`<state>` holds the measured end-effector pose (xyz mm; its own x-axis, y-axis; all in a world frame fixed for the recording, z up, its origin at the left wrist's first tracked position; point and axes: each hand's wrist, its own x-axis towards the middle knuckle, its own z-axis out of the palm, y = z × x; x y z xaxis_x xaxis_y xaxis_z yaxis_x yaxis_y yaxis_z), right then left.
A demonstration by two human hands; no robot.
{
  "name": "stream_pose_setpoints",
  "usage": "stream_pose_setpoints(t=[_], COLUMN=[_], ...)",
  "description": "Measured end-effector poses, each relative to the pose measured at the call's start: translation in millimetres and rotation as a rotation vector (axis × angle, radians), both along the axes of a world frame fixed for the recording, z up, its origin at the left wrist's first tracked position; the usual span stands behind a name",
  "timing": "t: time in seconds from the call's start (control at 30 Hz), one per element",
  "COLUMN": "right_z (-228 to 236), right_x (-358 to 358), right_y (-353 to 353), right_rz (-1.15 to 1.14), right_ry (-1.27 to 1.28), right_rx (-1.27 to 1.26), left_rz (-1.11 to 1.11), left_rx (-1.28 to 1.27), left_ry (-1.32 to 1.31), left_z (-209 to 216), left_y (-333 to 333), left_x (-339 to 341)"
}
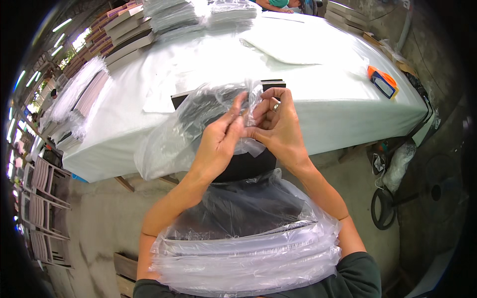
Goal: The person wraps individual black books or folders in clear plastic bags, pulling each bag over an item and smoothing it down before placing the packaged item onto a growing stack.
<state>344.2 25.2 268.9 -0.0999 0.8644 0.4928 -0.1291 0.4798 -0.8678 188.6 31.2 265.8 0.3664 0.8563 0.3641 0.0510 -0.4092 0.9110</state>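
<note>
While both hands meet above the table's [318,99] near edge, the left hand [218,136] and right hand [278,126] pinch the mouth of a clear plastic bag [169,144], fingertips closed on the film. Behind the bag lies a black book [238,166], partly covered by it. On the person's lap rests a pile of bags [248,253]. An orange box [382,82] sits far right on the table.
</note>
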Motion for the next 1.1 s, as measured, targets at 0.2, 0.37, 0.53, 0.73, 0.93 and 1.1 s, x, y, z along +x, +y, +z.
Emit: stream_pose_setpoints(t=[0.2,0.37,0.53,0.73,0.93,1.1], right_z=[-3.9,-7.5,-11.2,-14.4,4.6,24.3], right_x=[15.3,11.7,-12.4,33.1,16.2,20.3], right_y=[1.9,1.0,-6.5,-1.7,-18.8,-9.8], right_rz=[-0.039,0.109,-0.098,-0.027,0.348,-0.04], right_ry=[-0.024,0.227,-0.151,0.11,0.332,-0.068], right_rx=[-0.098,-0.2,0.033,-0.249,-0.428,0.418], left_rz=[0.085,0.285,0.008,0.54,0.581,-0.11], left_rx=[-0.106,0.027,-0.206,0.212,0.875,-0.329], left_ry=[-0.168,-0.11,0.003,0.058,0.961,0.567], left_z=[7.6,22.8,1.6,16.1,2.4,24.2], left_y=[14.5,-4.7,-5.3,13.3,-15.4,-10.5], left_x=[-28.5,-29.0,-14.4,-56.7,-10.2,-20.2])
